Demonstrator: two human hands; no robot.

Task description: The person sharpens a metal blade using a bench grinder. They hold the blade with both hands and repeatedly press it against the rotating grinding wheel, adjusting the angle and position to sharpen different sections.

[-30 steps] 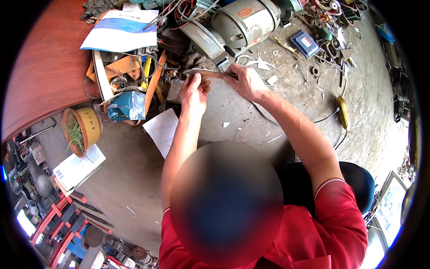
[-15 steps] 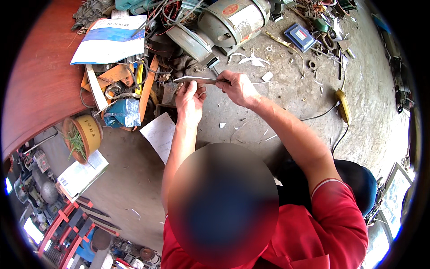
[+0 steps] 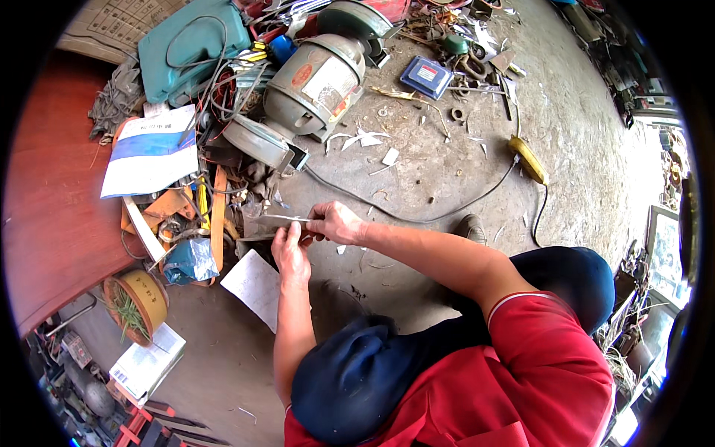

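My left hand (image 3: 293, 255) is closed on the underside of a flat metal strip (image 3: 277, 220), its thumb pressed near the strip's middle. My right hand (image 3: 337, 222) grips the strip's right end with thumb and fingers. The strip lies roughly level between them, its left end free, over a littered patch of concrete floor. Just beyond it are a grey bench grinder (image 3: 305, 86) and a heap of orange strips (image 3: 217, 216) and other scraps. A sheet of paper (image 3: 249, 287) lies below and left of my left hand.
A red-brown tabletop (image 3: 52, 179) fills the left, beside a potted plant (image 3: 153, 302) and teal case (image 3: 190, 48). A blue box (image 3: 426, 74), yellow power strip (image 3: 529, 158) with cables and scraps lie right of the grinder. My dark-clad knee (image 3: 566, 279) is at lower right.
The view has shifted, so the grinder and table show farther left and more lies in view at the top. My hands and the strip now appear lower and further left, still gripping.
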